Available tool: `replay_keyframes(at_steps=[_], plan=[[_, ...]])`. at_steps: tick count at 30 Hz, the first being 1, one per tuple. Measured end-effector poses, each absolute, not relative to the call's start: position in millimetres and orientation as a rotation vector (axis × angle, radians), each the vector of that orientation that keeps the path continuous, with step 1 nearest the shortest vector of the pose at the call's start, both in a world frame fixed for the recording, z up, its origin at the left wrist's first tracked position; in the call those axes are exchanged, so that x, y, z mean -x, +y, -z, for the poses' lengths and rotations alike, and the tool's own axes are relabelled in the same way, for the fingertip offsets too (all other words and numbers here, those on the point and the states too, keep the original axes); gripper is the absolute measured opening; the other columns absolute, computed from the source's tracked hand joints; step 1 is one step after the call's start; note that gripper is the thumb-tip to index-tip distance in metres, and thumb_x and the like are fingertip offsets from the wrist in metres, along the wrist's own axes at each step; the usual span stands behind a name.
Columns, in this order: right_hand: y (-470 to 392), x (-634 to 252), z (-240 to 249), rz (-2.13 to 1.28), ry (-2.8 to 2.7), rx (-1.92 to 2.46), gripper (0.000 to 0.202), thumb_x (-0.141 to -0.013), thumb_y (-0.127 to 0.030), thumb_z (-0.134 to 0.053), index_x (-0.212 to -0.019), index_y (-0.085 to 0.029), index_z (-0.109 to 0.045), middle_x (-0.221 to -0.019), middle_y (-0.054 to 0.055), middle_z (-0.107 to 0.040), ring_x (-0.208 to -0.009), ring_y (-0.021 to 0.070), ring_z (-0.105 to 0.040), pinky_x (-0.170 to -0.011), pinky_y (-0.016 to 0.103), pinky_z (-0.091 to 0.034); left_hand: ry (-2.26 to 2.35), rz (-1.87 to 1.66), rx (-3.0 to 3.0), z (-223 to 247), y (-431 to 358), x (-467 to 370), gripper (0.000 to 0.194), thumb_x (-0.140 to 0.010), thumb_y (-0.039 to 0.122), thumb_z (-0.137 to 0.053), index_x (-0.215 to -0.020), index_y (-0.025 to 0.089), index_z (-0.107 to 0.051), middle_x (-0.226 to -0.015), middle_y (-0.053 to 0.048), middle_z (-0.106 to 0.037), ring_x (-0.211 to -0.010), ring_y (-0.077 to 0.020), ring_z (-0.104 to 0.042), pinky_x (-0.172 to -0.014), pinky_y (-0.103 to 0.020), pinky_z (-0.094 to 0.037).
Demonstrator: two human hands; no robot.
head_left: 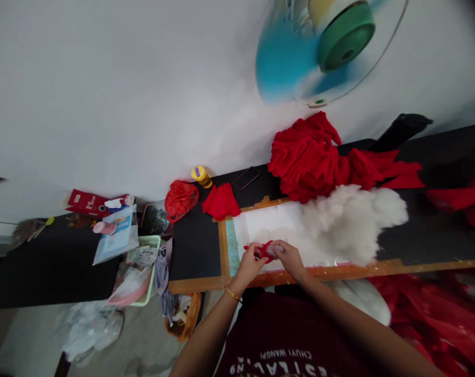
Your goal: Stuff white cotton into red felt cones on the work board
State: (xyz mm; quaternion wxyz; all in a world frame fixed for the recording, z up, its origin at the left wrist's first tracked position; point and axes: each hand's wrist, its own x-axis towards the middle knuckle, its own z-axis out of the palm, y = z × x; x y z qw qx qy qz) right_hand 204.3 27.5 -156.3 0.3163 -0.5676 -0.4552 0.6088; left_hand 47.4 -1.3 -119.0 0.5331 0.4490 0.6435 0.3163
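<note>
Over the front of the white work sheet [257, 222], my left hand [249, 262] pinches a small red fabric piece [266, 253]. My right hand [290, 257] meets it from the other side, its fingers closed on a tuft of white stuffing [275, 250] at the fabric's edge. How far the tuft reaches inside the fabric is hidden by my fingers. To the right lies a large fluffy heap of white stuffing [351, 222]. Behind it rises a big pile of red fabric pieces [306, 157], and a smaller red stack [221, 201] lies left of the sheet.
A spinning fan [345, 39] hangs over the back right. Along the wall are a phone [246, 178], a yellow-lidded jar [202, 177] and a red plastic bag [181, 201]. A green-rimmed basket [158, 242] stands left of the black table [194, 262]. Red plastic sheeting [437, 314] lies below right.
</note>
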Motion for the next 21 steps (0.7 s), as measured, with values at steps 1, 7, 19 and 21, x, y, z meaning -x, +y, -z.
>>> replay_keyframes(at_steps=[1, 7, 19, 21], plan=[[25.5, -201.5, 155.3, -1.568, -1.198, 1.474, 0.025, -0.068, -0.033, -0.054, -0.084, -0.02, -0.069, -0.074, 0.0, -0.068, -0.064, 0.0159, -0.057, -0.063, 0.027, -0.046, 1.529, -0.76, -1.086, 116.9, -0.2, -48.1, 0.035, -0.071, 0.007, -0.067, -0.102, 0.019, -0.058, -0.076, 0.004, -0.055, -0.071, -0.0129, -0.053, -0.071, -0.026, -0.043], [18.7, -182.3, 157.0, -1.8, -1.04, 1.315, 0.01, -0.054, -0.024, -0.055, -0.061, -0.02, -0.062, -0.053, -0.004, -0.058, -0.052, 0.0138, -0.05, -0.052, 0.024, -0.041, 1.634, -0.715, -1.362, 102.7, 5.4, -64.7, 0.028, -0.075, 0.005, -0.062, -0.099, 0.019, -0.061, -0.082, 0.001, -0.058, -0.08, -0.0164, -0.055, -0.079, -0.031, -0.045], [37.5, -150.9, 109.2, -1.858, -0.745, 1.026, 0.025, -0.073, -0.036, -0.066, -0.091, -0.018, -0.068, -0.086, 0.006, -0.073, -0.078, 0.0207, -0.063, -0.078, 0.036, -0.053, 1.837, -1.419, -0.855, 76.0, -3.1, -40.9, 0.047, -0.083, 0.035, -0.067, -0.125, 0.022, -0.049, -0.107, -0.007, -0.059, -0.101, -0.0202, -0.057, -0.095, -0.036, -0.045], [42.0, -137.0, 98.7, -1.796, -0.84, 1.012, 0.028, -0.076, -0.035, -0.065, -0.097, -0.018, -0.068, -0.096, 0.008, -0.074, -0.087, 0.0228, -0.064, -0.085, 0.038, -0.052, 1.68, -1.494, -0.504, 71.4, 12.7, -35.2, 0.046, -0.086, 0.046, -0.063, -0.123, 0.022, -0.05, -0.113, -0.009, -0.062, -0.105, -0.0207, -0.061, -0.093, -0.034, -0.048]])
